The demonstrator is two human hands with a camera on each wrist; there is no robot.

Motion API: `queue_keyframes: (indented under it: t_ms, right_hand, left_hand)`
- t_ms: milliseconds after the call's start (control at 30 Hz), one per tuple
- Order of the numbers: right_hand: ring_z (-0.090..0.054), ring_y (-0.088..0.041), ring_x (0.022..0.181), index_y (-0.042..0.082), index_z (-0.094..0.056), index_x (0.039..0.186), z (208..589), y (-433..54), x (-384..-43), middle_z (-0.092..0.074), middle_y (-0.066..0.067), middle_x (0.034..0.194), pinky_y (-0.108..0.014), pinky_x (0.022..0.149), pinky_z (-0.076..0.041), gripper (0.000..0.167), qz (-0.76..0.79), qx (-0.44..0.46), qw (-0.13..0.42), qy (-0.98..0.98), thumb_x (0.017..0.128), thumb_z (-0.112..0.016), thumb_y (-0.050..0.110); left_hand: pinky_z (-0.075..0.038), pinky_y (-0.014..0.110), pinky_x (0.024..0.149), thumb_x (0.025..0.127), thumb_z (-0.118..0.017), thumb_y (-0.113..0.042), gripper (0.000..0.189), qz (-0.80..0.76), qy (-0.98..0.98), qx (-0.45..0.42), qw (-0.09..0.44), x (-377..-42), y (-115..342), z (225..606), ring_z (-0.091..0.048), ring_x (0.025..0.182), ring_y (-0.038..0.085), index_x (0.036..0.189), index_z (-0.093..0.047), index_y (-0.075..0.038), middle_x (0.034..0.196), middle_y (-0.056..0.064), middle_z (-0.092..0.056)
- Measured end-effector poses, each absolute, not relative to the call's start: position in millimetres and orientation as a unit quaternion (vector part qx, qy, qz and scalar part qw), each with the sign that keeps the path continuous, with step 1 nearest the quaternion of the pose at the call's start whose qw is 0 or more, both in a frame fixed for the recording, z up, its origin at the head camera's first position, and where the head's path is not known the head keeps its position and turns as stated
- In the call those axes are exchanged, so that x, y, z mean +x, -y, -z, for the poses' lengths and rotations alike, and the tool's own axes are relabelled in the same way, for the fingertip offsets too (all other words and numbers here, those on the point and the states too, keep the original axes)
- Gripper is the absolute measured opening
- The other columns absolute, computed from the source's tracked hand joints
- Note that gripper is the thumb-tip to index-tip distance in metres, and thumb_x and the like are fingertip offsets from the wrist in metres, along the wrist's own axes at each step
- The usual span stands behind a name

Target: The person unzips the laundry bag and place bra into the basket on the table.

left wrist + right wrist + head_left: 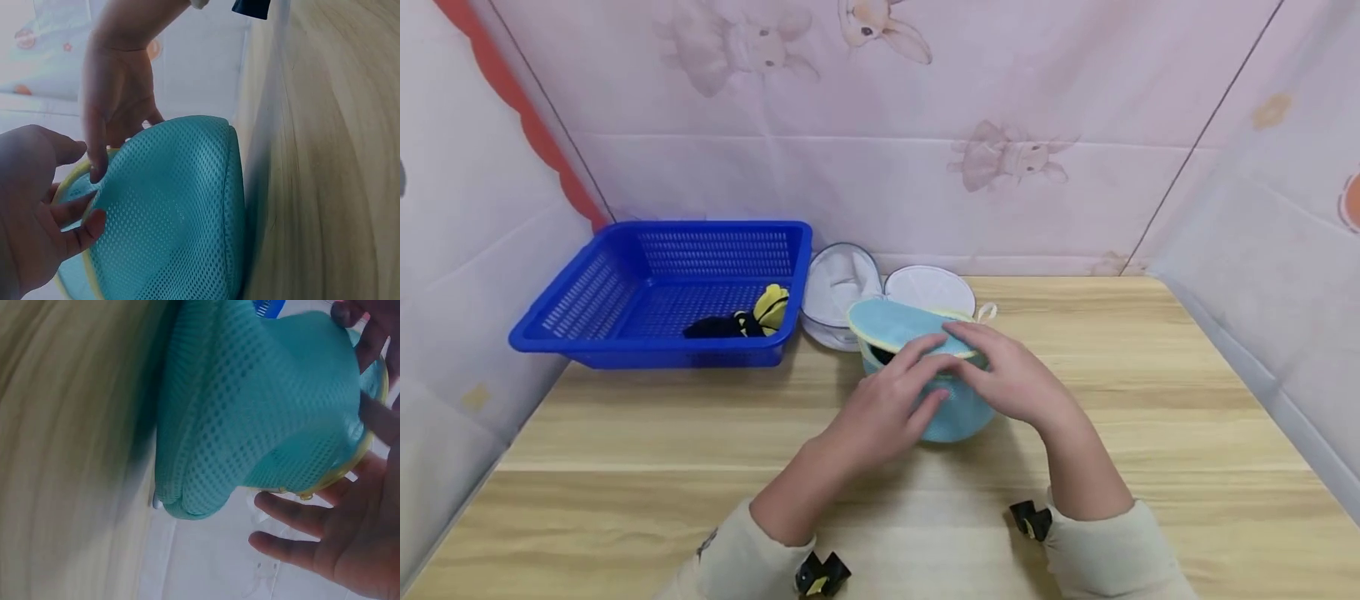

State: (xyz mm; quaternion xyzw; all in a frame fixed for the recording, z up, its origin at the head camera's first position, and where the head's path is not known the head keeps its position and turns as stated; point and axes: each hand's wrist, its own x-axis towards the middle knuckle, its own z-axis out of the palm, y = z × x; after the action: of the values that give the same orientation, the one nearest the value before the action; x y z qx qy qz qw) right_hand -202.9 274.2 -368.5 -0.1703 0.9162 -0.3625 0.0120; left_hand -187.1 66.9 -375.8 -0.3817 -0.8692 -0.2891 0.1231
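Observation:
A light-blue mesh laundry bag (958,417) with yellow edging stands on the table in front of the person. Its round lid (898,321) lies tilted over the opening, with a dark gap at the front left where something black shows. My left hand (887,404) pinches the front rim, thumb on the outer mesh wall and fingers at the lid's edge. Across from it, my right hand (1015,375) touches the lid and rim on the right. In the right wrist view, the fingers (290,550) of that hand are spread and nearly straight beside the bag.
A blue plastic basket (655,350) at the back left holds a black and yellow cloth bundle (752,317). Behind the blue bag sits a white mesh bag (842,287), its round white lid (931,287) folded open. A patterned fabric wall (865,192) borders the table's back edge.

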Motion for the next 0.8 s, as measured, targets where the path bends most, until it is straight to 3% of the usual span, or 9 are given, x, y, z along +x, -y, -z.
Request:
queue_keyframes:
  t_ms: [100, 200, 367, 467, 600, 800]
  right_hand:
    - [-0.048, -0.033, 0.134, 0.019, -0.047, 0.147, 370, -277, -208, -0.051, -0.011, 0.146, -0.056, 0.107, -0.040, 0.050, 0.367, -0.126, 0.002, -0.922, 0.101, -0.049, 0.039]
    - [-0.057, -0.036, 0.119, 0.013, -0.058, 0.134, 372, -283, -211, -0.061, -0.017, 0.131, -0.055, 0.094, -0.047, 0.056, 0.365, -0.051, -0.009, -0.930, 0.102, -0.037, 0.053]
    - [-0.063, -0.041, 0.103, 0.004, -0.070, 0.113, 372, -297, -211, -0.068, -0.021, 0.113, -0.053, 0.074, -0.049, 0.082, 0.302, 0.042, -0.019, -0.952, 0.097, -0.024, 0.070]
    - [-0.064, -0.036, 0.085, 0.008, -0.074, 0.094, 370, -303, -211, -0.070, -0.016, 0.094, -0.045, 0.060, -0.046, 0.078, 0.276, 0.060, 0.001, -0.959, 0.094, -0.030, 0.073]
    - [-0.054, -0.023, 0.065, 0.012, -0.067, 0.069, 371, -303, -213, -0.061, -0.004, 0.069, -0.035, 0.053, -0.039, 0.069, 0.273, 0.057, 0.049, -0.959, 0.092, -0.041, 0.071]
    - [-0.060, -0.018, 0.065, 0.009, -0.071, 0.069, 376, -297, -214, -0.071, -0.006, 0.069, -0.032, 0.060, -0.043, 0.067, 0.295, 0.039, 0.105, -0.949, 0.093, -0.046, 0.067]
  left_hand:
    - [-0.057, 0.033, 0.071, 0.096, -0.064, -0.019, 0.036, 0.280, 0.857, -0.399, 0.169, -189, -67, 376, -0.066, 0.109, 0.019, 0.132, -0.060, -0.019, 0.151, 0.005, -0.044]
    - [-0.054, 0.027, 0.063, 0.095, -0.065, -0.018, 0.034, 0.272, 0.851, -0.407, 0.193, -190, -66, 375, -0.069, 0.093, 0.015, 0.130, -0.062, -0.017, 0.150, 0.006, -0.045]
    - [-0.057, 0.027, 0.078, 0.097, -0.062, -0.017, 0.026, 0.265, 0.860, -0.397, 0.182, -189, -66, 375, -0.069, 0.099, 0.012, 0.123, -0.067, -0.015, 0.125, 0.000, -0.067]
    - [-0.057, 0.027, 0.085, 0.098, -0.060, -0.017, 0.023, 0.259, 0.869, -0.385, 0.171, -189, -68, 374, -0.069, 0.102, 0.010, 0.119, -0.069, -0.015, 0.109, -0.003, -0.073]
    - [-0.057, 0.028, 0.084, 0.099, -0.059, -0.018, 0.022, 0.249, 0.882, -0.367, 0.159, -190, -68, 375, -0.070, 0.100, 0.011, 0.118, -0.071, -0.015, 0.108, -0.003, -0.074]
    - [-0.056, 0.029, 0.077, 0.096, -0.064, -0.014, 0.019, 0.257, 0.877, -0.352, 0.201, -196, -65, 378, -0.070, 0.089, 0.013, 0.112, -0.073, -0.014, 0.100, -0.003, -0.075]
